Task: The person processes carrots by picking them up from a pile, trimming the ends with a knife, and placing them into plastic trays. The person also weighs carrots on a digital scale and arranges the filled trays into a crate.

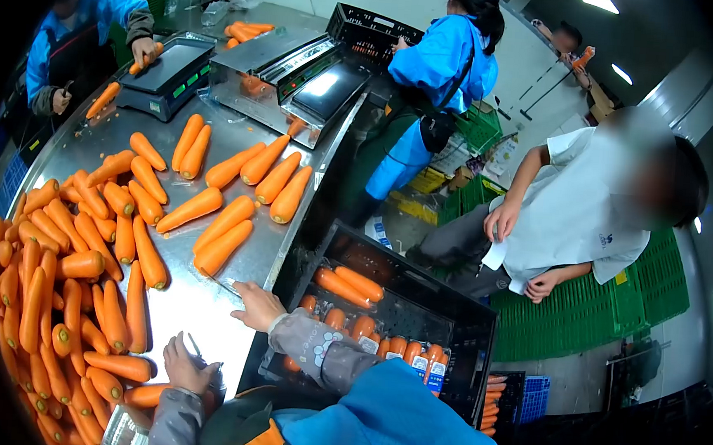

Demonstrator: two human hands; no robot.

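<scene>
While our right hand [258, 305] lay open and empty on the shiny steel table [193, 314] beside two long orange carrots [223, 245], our left hand [187, 368] was curled shut, contents unclear; gripping mid-carrot looked safest.

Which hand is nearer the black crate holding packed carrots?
Right. The right hand lies at the edge of the table, right beside the black crate; the left hand sits farther off, over the table by the loose carrot pile.
</scene>
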